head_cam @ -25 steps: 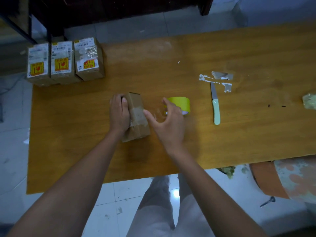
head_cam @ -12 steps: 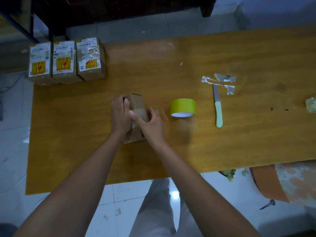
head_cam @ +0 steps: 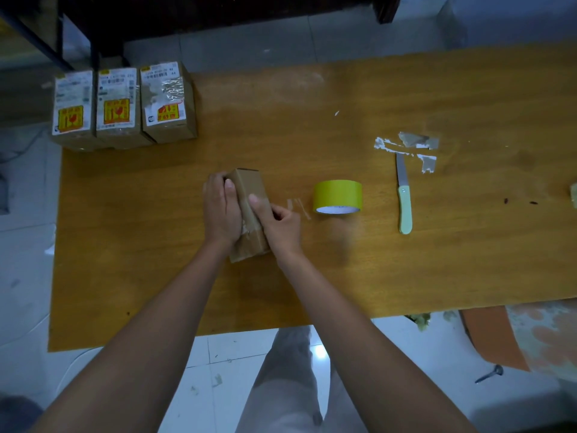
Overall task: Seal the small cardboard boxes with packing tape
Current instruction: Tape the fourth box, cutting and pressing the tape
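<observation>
One wooden table [head_cam: 406,276]. Three labelled boxes [head_cam: 120,103] in a row at far-left corner, yellow-red stickers, print too small to read. One plain box [head_cam: 246,189] mid-table, long axis running near-to-far, slightly tilted left. Left hand [head_cam: 220,210] grips its left side, thumb over top; right hand [head_cam: 279,228] curled against right side, thumb pressing tape on top. One yellow-green tape roll [head_cam: 337,195] just right. One knife [head_cam: 404,198], blade pointing away.

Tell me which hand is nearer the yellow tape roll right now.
Right. The right hand grips the box's side that faces the yellow tape roll, with bare table between them. The left hand holds the box's far side, further from the roll.
</observation>
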